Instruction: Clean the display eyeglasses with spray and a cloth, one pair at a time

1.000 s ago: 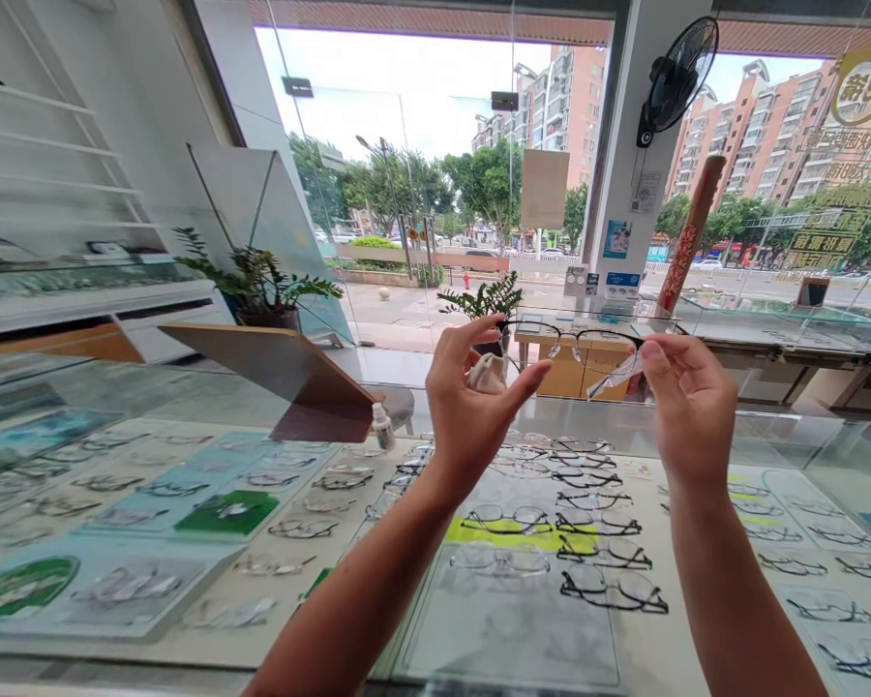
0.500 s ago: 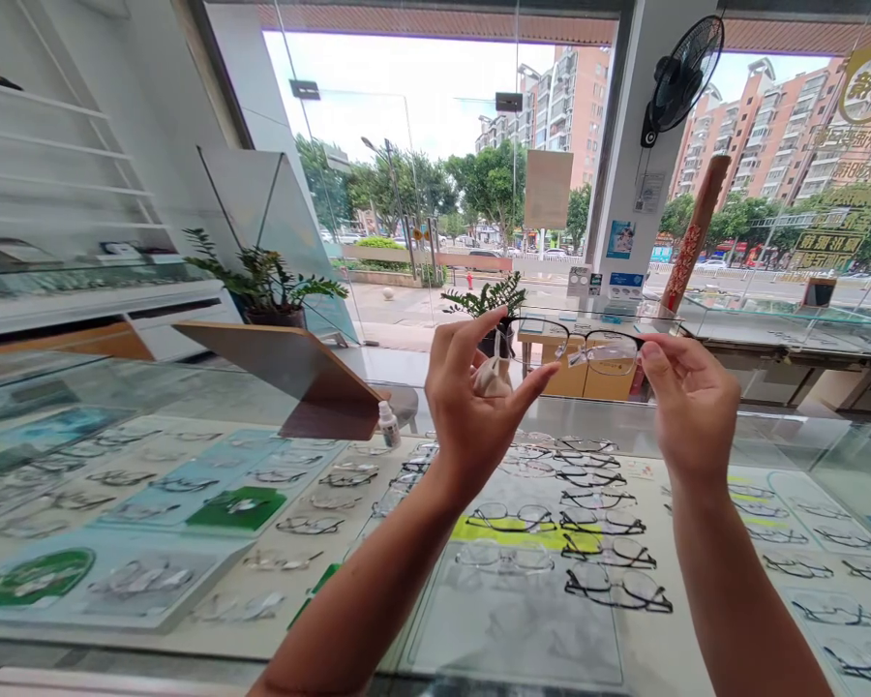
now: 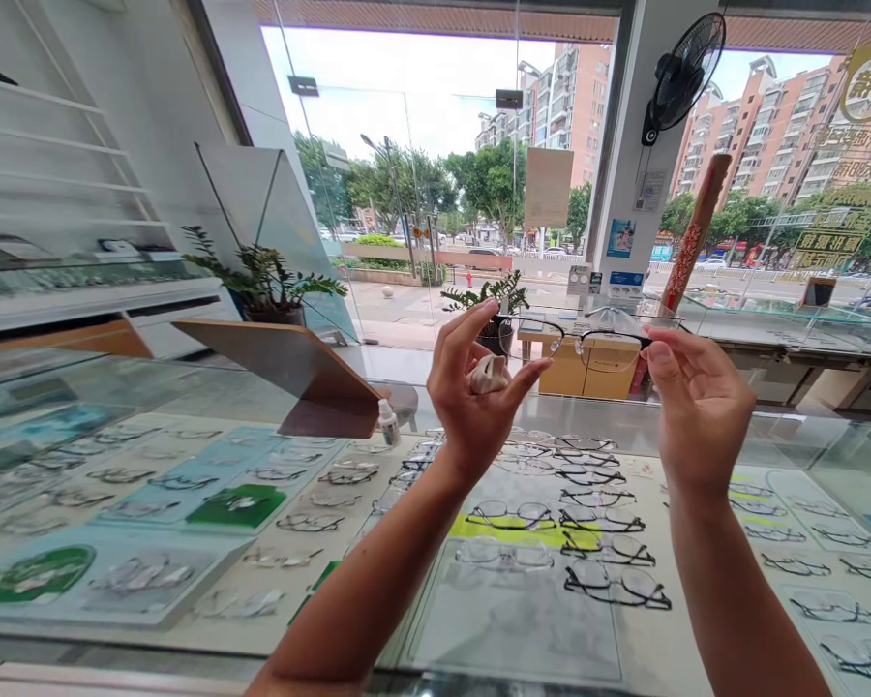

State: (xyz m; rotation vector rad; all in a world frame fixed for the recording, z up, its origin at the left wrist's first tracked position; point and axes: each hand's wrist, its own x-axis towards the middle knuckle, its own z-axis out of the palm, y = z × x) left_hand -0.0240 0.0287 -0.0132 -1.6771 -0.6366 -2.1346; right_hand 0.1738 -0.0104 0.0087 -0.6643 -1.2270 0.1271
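Observation:
Above the glass counter, my right hand (image 3: 701, 402) pinches a pair of dark-rimmed eyeglasses (image 3: 616, 336) near the hinge at one end, between thumb and fingers. The glasses are raised against the window, front roughly level. My left hand (image 3: 475, 382) is beside their other end, its thumb and forefinger spread apart near a lens. A crumpled pale cloth (image 3: 490, 375) is tucked in that palm under the curled fingers. Whether the left fingertips touch the glasses, I cannot tell.
The glass counter (image 3: 508, 629) spans the front, with rows of eyeglass frames (image 3: 616, 586) under it. A tilted brown board (image 3: 290, 373) stands on its left, beside a small white bottle (image 3: 388, 423). Farther back are potted plants (image 3: 272, 290) and a wall fan (image 3: 686, 73).
The cloth has drawn back from near the lens into a bunch in my left palm. My right hand has shifted slightly right, and the glasses have tilted a little.

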